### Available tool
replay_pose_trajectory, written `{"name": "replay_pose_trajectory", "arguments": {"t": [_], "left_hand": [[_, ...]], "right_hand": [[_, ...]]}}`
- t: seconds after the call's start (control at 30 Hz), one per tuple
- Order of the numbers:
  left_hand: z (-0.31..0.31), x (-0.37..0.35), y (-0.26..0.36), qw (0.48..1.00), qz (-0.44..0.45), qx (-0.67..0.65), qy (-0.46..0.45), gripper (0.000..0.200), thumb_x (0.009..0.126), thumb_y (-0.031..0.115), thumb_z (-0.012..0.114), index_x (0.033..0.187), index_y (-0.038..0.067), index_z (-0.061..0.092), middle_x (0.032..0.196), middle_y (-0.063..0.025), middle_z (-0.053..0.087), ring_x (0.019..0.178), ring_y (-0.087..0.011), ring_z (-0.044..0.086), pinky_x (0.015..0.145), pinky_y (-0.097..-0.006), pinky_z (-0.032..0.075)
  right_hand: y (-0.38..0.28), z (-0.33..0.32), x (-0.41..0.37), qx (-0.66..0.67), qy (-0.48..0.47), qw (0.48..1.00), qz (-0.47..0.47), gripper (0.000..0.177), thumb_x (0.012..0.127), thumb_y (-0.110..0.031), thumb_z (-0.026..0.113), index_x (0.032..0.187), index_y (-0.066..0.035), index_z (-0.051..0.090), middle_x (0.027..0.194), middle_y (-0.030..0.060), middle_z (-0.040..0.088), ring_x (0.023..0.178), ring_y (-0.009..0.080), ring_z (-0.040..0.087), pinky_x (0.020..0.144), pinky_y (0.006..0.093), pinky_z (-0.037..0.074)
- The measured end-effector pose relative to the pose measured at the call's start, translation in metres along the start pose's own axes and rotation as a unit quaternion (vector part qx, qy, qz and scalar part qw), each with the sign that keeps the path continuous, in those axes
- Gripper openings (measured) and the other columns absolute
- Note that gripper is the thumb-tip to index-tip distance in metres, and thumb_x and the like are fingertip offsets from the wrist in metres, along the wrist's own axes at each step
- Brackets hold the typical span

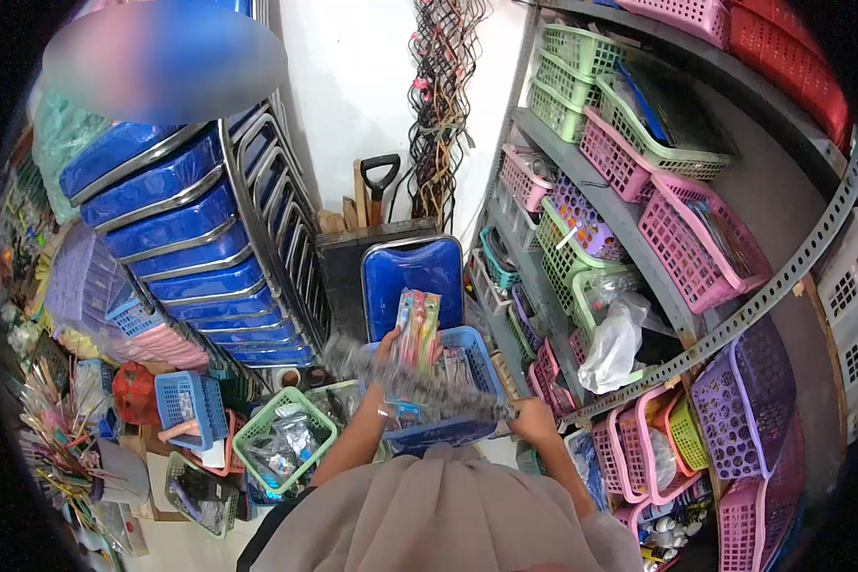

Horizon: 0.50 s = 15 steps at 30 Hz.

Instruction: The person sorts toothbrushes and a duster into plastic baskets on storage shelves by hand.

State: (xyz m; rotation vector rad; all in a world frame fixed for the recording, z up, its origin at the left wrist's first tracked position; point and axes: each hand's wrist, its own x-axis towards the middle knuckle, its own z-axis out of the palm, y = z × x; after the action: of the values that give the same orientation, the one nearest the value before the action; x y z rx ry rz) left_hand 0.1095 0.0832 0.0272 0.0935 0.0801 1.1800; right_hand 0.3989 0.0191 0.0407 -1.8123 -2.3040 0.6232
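Upright over the blue basket (491,377), a clear pack of colourful toothbrush-like items (418,329) has my left hand (387,351) closed on its left edge. My right hand (532,420) is closed on the handle end of a grey feather-like duster (419,386). The duster is blurred and stretches leftward across the basket, in front of my left forearm. Other small packets (456,366) lie in the basket. Behind the pack is a blue chair back (381,276).
Stacked blue chairs (186,219) rise at the left. Grey shelves (605,195) with pink, green and purple baskets line the right. A green basket (248,452) of plastic packets sits at the lower left, near a bundle of thin sticks (52,419).
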Motion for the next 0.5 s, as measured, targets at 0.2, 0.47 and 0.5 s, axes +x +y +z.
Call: {"name": "replay_pose_trajectory", "arguments": {"t": [0.2,0.47,0.5], "left_hand": [[0.002,-0.013,0.010,1.000,0.006,0.008,-0.015,0.060,0.091,0.040,0.037,0.136,-0.001,0.032,0.125,-0.0181,0.048,0.107,-0.0299,0.053,0.093,-0.0398,0.042],[-0.007,-0.059,0.029,0.994,0.068,0.082,0.028,0.056,0.091,0.037,0.038,0.132,-0.001,0.037,0.120,-0.0188,0.051,0.101,-0.0306,0.055,0.091,-0.0412,0.044],[-0.029,-0.064,0.036,0.994,0.062,0.092,-0.009,0.054,0.091,0.036,0.038,0.132,0.000,0.037,0.123,-0.0172,0.050,0.108,-0.0316,0.053,0.096,-0.0437,0.041]], "right_hand": [[-0.011,0.022,0.003,0.016,-0.032,0.999,-0.008,0.032,0.063,-0.025,0.069,0.086,-0.004,0.066,0.078,0.0217,0.063,0.077,0.0380,0.061,0.070,0.0450,0.049],[-0.022,0.077,0.018,0.099,0.106,0.973,0.181,0.036,0.070,-0.031,0.066,0.086,0.001,0.064,0.082,0.0252,0.062,0.079,0.0406,0.062,0.072,0.0462,0.049],[-0.020,0.087,0.022,0.076,0.124,0.973,0.178,0.039,0.071,-0.033,0.065,0.087,0.003,0.063,0.082,0.0263,0.062,0.080,0.0422,0.061,0.072,0.0472,0.049]]}}
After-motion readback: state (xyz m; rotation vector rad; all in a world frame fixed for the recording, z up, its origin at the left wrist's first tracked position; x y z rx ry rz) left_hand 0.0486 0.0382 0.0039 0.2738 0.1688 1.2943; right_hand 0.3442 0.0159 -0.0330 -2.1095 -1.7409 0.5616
